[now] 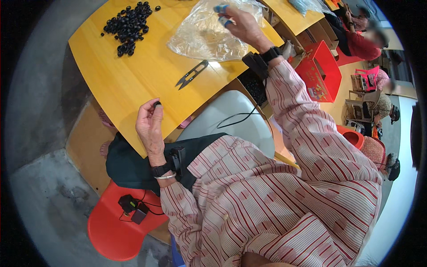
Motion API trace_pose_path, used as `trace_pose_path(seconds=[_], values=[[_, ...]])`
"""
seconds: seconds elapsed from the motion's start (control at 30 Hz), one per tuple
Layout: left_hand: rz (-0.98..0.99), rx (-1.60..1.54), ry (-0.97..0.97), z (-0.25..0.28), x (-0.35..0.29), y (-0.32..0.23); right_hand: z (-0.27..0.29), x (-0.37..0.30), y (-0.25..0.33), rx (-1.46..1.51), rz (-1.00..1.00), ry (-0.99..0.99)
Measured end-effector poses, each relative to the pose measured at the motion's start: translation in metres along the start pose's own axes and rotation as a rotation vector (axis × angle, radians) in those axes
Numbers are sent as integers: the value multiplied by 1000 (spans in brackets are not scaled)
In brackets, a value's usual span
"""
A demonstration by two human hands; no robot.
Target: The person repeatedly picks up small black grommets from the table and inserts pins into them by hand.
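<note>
Head view: yellow tabletop [147, 75] takes up the upper middle, corner pointing down toward the wearer's lap. Wearer has a red-striped shirt [284, 200] on. Light grey chair [235, 111] sits by the table's near edge, partly hidden by the lap. Red seat [111, 231] at lower left, black power adapters [129, 203] with cables lying on it.

Clear plastic bag [191, 38] lies crumpled on the table's far right part. Red box [318, 71] stands to the right of the table, beyond the right forearm.

Right hand [244, 27] is over the bag, blue wraps on two fingers; can't tell if it grips the film or only rests there. Left hand [150, 127] is at the table's near edge, thumb and forefinger pinched on one small black piece [157, 103]. Both wrists carry black straps [161, 170]; left one also has a silver bangle [166, 176].

Loose pile of black ring-shaped parts [126, 26] at the table's far left, well apart from both hands. Thread snips [192, 74] lie between pile and bag, handle end just beside the bag, blades spread, tips toward the left hand.
</note>
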State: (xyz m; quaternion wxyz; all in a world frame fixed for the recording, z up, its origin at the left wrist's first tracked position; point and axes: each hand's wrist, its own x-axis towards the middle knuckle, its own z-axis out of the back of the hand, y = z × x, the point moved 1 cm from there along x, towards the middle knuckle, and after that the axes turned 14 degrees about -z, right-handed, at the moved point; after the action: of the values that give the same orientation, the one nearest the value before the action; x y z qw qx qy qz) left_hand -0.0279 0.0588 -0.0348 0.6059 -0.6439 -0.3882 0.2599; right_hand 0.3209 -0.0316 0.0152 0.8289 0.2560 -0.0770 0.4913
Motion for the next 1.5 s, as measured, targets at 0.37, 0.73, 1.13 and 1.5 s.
trace_pose_path(seconds=[0.37,0.73,1.13,1.5], values=[[4,1,9,3,0,2,-6,-6,-10,22,-127,65],[9,-15,0,2,-1,0,-39,10,26,-166,18,175],[-2,-14,7,1,0,0,-40,4,13,-126,75,177],[3,-16,1,2,0,2,-23,8,16,-80,74,54]])
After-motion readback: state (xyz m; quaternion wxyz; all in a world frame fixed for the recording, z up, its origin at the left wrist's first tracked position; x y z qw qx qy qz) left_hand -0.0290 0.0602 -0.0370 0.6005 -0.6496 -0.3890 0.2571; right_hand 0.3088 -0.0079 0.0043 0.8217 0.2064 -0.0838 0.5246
